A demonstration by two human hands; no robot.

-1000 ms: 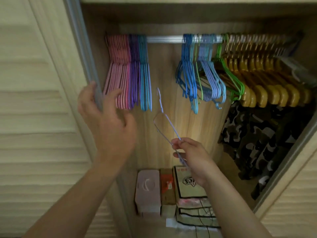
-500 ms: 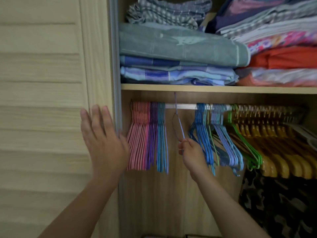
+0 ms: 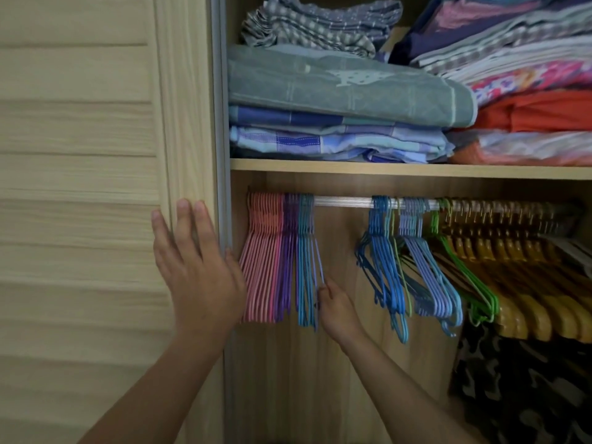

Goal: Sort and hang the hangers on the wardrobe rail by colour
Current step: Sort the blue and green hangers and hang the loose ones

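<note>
A silver wardrobe rail (image 3: 341,201) runs under the shelf. At its left end hang pink hangers (image 3: 261,251), purple hangers (image 3: 288,251) and teal hangers (image 3: 305,251) in tight groups. My right hand (image 3: 336,310) pinches the lower part of a thin lilac wire hanger (image 3: 319,262), which sits against the right side of the teal group. Further right hang blue hangers (image 3: 382,251), lilac hangers (image 3: 419,251), a green hanger (image 3: 461,267) and several wooden hangers (image 3: 519,277). My left hand (image 3: 192,267) lies flat with straight fingers on the door frame.
A louvred wardrobe door (image 3: 80,187) fills the left. The shelf (image 3: 400,169) above the rail carries folded towels and clothes (image 3: 346,97). A camouflage garment (image 3: 519,389) hangs at the lower right. A bare stretch of rail lies between the teal and blue groups.
My right hand lifted the lilac hanger up to the rail, then slid it left against the teal group. My left hand moved from gripping the door edge to lying flat on the frame. The view tilted up.
</note>
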